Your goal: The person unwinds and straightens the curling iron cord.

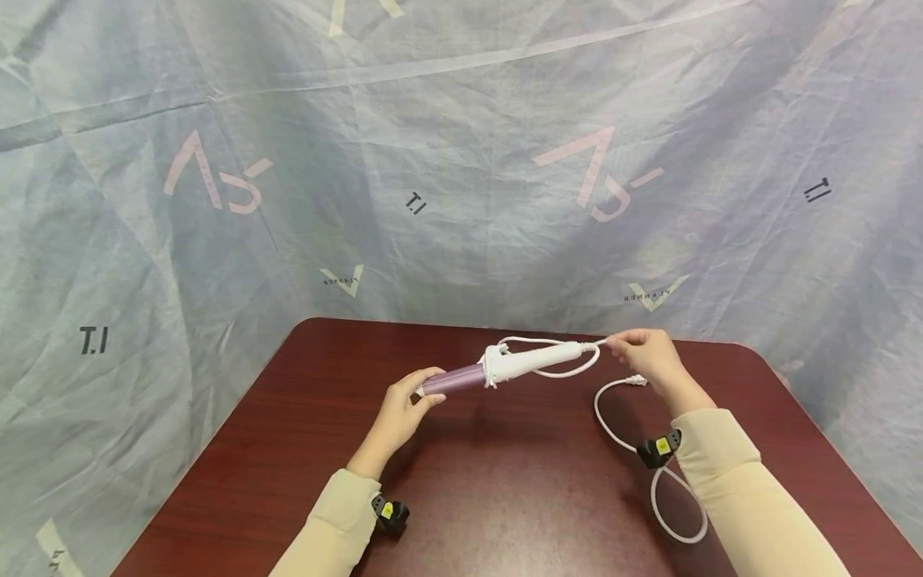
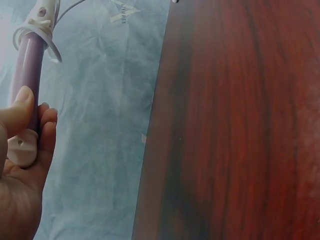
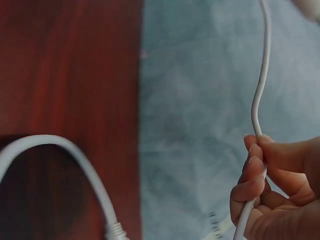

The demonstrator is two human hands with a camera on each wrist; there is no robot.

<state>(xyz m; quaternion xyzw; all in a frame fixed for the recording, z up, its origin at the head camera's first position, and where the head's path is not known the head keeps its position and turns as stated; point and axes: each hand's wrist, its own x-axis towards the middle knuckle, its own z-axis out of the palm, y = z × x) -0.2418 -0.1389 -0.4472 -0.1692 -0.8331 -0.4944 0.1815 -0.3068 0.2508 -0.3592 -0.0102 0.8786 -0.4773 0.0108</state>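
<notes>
A curling iron with a purple barrel (image 1: pixel 461 378) and a white handle (image 1: pixel 537 361) is held up over the table, tilted with its handle end higher and to the right. My left hand (image 1: pixel 405 405) grips the barrel near its white tip (image 2: pixel 22 148), thumb on one side and fingers on the other. Just past the handle's end, my right hand (image 1: pixel 652 357) pinches the white power cord (image 3: pixel 261 82) between thumb and fingers. Part of the cord loops behind the handle.
On the dark red wooden table (image 1: pixel 505 489), the cord's plug (image 1: pixel 636 380) lies below my right hand. A loop of cord (image 1: pixel 681 538) rests beside the right forearm. A grey printed cloth (image 1: pixel 461 200) hangs behind the table's far edge.
</notes>
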